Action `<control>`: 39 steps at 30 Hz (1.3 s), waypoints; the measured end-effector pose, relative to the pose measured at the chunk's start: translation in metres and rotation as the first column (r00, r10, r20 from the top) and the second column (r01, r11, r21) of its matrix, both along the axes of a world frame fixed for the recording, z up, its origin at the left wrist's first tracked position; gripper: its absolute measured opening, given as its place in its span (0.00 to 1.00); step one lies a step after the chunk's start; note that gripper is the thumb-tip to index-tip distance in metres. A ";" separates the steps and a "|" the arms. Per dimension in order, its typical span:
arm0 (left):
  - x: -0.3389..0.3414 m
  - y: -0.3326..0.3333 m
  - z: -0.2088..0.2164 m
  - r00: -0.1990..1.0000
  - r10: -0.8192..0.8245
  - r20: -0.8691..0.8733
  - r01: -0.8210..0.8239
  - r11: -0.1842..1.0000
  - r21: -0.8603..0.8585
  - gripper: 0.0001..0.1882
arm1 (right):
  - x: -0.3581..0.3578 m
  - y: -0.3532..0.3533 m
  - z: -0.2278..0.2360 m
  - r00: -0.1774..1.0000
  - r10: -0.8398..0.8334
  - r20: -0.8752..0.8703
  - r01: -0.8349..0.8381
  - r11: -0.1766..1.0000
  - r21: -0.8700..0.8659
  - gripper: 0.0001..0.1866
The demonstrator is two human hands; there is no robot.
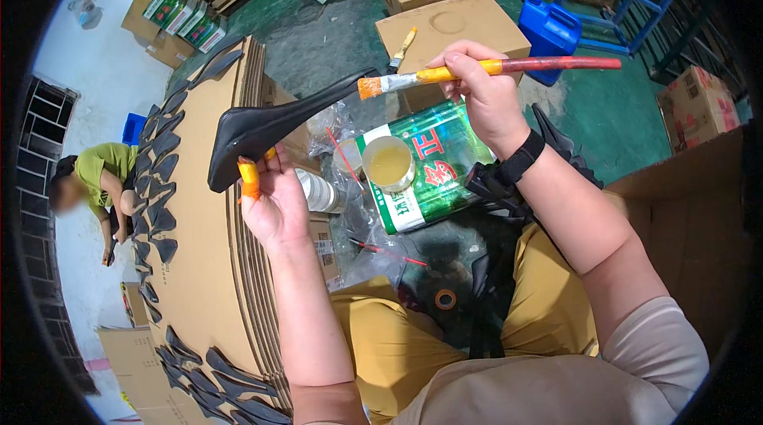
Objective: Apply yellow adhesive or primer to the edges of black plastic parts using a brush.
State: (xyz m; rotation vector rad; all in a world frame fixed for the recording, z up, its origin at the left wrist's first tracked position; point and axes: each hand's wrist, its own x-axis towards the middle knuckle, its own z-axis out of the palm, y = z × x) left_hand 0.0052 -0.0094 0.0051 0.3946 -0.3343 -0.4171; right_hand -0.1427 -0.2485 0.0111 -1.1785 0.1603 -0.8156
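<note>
My left hand (278,206) grips a black, curved piece (262,127) that looks like a shoe sole with a thick heel. Orange covers wrap some of its fingertips, and the piece's narrow end points up to the right. In my right hand (485,87) is a paintbrush (509,65) with a yellow and red handle, held level. Its orange-tinted bristles are close to the piece's narrow end; whether they touch, I cannot tell. Below stands an open cup (389,163) of yellowish liquid, on a green and white printed can (437,139) lying flat.
A tall cardboard stack (207,186) at the left carries several similar black pieces (163,214). Beyond it another person (107,174) crouches. Cardboard boxes (469,15) with brushes stand ahead, beside a blue jerrycan (548,31). A tape roll (446,299) lies between my legs.
</note>
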 end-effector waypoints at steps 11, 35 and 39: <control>0.002 0.000 0.007 0.906 0.190 -0.378 -0.174 0.982 0.075 0.13 | 0.001 -0.003 -0.006 0.996 -0.056 -0.069 0.044 0.985 -0.165 0.12; -0.037 -0.034 0.015 0.192 0.107 0.976 -0.981 0.029 0.190 0.26 | 0.026 0.104 0.008 0.991 0.131 0.039 -0.126 0.985 -0.120 0.15; -0.049 -0.038 0.018 0.188 0.061 0.980 -0.982 0.046 0.186 0.29 | 0.040 0.119 0.002 0.993 0.061 0.096 -0.054 0.995 -0.081 0.21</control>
